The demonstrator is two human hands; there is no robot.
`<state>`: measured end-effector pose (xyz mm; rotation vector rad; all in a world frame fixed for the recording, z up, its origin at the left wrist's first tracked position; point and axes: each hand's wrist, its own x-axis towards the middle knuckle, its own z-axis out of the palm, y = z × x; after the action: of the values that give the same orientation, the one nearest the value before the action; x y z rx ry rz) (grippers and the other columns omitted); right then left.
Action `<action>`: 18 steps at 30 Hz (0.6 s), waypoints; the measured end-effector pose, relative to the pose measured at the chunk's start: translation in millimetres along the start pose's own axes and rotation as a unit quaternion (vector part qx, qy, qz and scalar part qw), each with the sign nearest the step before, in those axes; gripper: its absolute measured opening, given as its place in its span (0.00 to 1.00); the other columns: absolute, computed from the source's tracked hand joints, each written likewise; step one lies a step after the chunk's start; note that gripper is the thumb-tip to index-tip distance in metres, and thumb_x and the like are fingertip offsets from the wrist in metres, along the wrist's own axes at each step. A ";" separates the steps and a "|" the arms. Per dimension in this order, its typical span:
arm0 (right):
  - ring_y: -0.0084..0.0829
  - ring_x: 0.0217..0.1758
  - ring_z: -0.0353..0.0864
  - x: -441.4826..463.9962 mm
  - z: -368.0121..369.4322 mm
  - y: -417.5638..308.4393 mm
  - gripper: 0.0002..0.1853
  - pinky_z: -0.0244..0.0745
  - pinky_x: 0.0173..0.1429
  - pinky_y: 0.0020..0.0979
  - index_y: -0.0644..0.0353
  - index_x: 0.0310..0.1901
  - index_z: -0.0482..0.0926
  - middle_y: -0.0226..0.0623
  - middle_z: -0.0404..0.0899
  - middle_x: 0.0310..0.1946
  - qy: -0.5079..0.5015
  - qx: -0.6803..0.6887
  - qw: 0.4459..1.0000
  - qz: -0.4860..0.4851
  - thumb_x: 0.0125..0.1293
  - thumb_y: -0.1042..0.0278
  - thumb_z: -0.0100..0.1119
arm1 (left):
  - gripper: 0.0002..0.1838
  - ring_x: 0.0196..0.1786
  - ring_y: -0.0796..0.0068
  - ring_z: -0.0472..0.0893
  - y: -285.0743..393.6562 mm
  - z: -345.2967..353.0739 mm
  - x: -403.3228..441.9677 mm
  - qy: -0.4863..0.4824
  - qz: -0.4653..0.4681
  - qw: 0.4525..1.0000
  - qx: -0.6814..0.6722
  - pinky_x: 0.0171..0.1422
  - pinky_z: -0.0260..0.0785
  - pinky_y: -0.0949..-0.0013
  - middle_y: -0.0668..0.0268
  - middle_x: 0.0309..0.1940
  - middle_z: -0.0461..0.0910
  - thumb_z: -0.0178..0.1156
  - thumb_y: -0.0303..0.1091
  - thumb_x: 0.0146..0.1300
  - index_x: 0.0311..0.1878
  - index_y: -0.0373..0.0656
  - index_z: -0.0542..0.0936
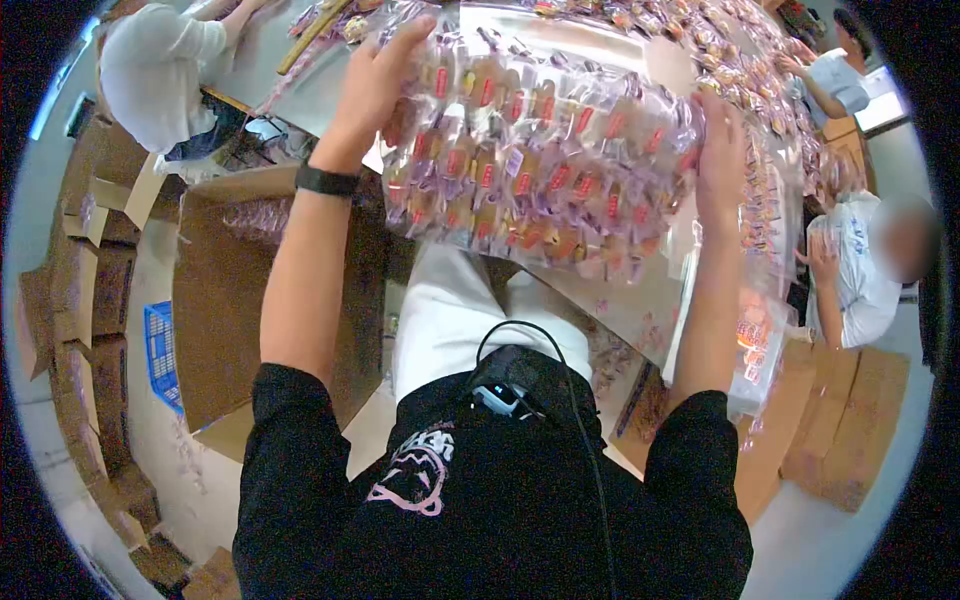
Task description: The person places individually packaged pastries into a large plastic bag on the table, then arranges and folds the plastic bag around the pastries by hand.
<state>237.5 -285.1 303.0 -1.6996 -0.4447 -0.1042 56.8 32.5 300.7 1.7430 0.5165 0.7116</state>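
A large clear bag filled with rows of small wrapped pieces with red labels hangs between my two hands, over the near edge of the table. My left hand grips its left end, with the thumb and fingers partly on top of the plastic. At the right end, my right hand presses against the bag's side and holds it. The fingertips under the bag are hidden.
An open cardboard box stands at the left, near a blue crate. Wrapped pieces cover the table. Co-workers are at upper left, upper right and right. Flattened cartons lie at lower right.
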 end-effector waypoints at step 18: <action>0.40 0.59 0.83 -23.4 -7.9 113.5 0.28 0.78 0.64 0.37 0.68 0.63 0.75 0.50 0.81 0.60 -0.082 -0.064 0.995 -0.009 0.65 0.65 0.72 | 0.32 0.46 0.76 0.84 -94.4 37.0 -22.5 0.033 -0.054 0.996 -0.056 0.49 0.77 0.70 0.60 0.43 0.87 0.72 0.38 0.67 0.66 0.24 0.75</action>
<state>257.0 -310.9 191.4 -1.8379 -0.5848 -0.0063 67.5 17.9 198.4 1.5795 0.6006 0.7110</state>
